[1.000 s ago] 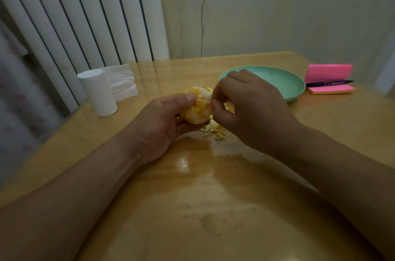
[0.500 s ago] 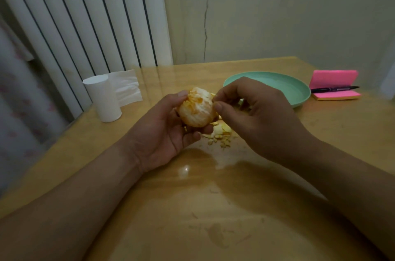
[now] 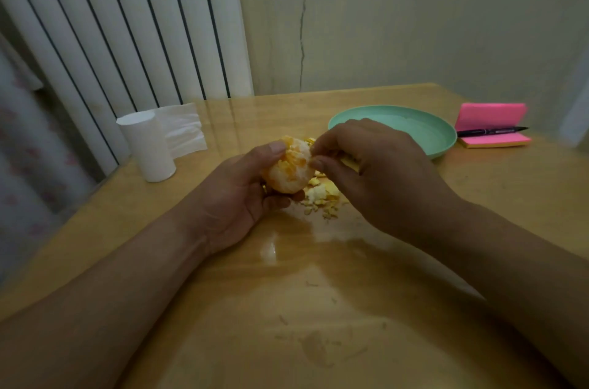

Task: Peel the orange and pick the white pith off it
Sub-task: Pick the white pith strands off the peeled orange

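Observation:
A mostly peeled orange, pale with white pith and orange patches, sits in my left hand, which grips it from the left and below with the thumb on top. My right hand is at the orange's right side, thumb and forefinger pinching at its upper right edge; what they pinch is too small to tell. A pile of torn peel and pith scraps lies on the table right below the orange.
A green plate stands behind my right hand. Pink sticky notes with a black pen lie at the far right. A white paper roll with loose tissue stands at the left. The wooden table is glossy.
My left hand has turned the orange slightly and my right hand's fingertips have come back onto its upper right edge. The view has shifted a little.

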Motion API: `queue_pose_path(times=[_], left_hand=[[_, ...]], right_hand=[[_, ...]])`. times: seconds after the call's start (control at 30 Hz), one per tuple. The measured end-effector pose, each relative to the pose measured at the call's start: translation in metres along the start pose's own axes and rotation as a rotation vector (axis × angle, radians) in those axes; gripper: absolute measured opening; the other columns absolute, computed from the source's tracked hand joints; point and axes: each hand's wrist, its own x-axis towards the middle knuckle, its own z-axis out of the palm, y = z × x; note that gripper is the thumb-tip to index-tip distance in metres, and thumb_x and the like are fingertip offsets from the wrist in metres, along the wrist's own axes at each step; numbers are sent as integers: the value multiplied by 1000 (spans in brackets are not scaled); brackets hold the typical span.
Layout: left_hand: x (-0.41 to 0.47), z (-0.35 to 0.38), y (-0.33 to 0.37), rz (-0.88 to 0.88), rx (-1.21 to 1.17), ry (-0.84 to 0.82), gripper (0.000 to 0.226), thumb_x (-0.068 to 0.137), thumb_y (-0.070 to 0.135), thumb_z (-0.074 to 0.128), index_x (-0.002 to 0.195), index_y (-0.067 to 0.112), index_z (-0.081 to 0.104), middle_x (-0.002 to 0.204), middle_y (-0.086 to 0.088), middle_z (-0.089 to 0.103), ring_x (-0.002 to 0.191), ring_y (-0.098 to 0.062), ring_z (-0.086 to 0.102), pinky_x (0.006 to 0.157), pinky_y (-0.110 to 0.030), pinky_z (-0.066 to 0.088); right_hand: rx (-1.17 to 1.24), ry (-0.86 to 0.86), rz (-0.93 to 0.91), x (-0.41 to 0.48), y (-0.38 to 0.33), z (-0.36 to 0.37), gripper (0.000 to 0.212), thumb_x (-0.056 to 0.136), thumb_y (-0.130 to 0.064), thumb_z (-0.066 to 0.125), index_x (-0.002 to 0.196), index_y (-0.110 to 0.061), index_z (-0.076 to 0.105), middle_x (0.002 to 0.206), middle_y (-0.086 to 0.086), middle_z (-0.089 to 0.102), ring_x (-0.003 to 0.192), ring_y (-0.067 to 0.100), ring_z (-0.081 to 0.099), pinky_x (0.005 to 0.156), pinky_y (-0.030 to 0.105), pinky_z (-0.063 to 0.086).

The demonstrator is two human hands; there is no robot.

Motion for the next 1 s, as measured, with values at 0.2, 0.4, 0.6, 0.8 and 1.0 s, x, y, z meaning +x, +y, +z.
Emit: queue_pose_path(times=[0.2,0.4,0.6,0.8,1.0], left_hand=[[2,-1,-4,1,93,41,44,94,40,71,119,4,75,115,-19,75,94,-30,69,90,-45,54],[3,-1,-2,-10,140,36,52,92,42,70,123,0,72,113,-19,74,93,-30,70,87,-43,57],[2,-1,-3,1,143,-8,55,93,41,66,126,-3,70,114,-22,70,94,-32,68,90,-45,50],[2,-6,-4,2,144,-29,48,95,35,65,127,0,70,124,-28,69,110,-42,61,111,-65,40],[-1,-7,-2,4,131,-97,60,88,35,72,134,-3,65,132,-28,67,114,-36,65,111,-60,44]], right_hand=[[-163,-91,-81,6,-3,-8,20,98,-35,58,101,-23,73,90,-11,65,83,13,54,66,29,37],[-273,-68,-177,10,-7,-7,22,97,-30,54,91,-17,70,84,0,66,79,23,55,64,34,37],[-245,5,-202,9,-6,-5,10,92,-24,63,88,-15,67,82,1,64,78,22,53,62,40,43],[-14,1,-74,4,-1,-3,5,89,-25,71,88,-21,68,82,-10,62,78,13,53,64,37,48],[280,-44,95,-1,3,-1,3,90,-20,76,90,-20,73,80,-13,67,76,5,60,65,13,43]])
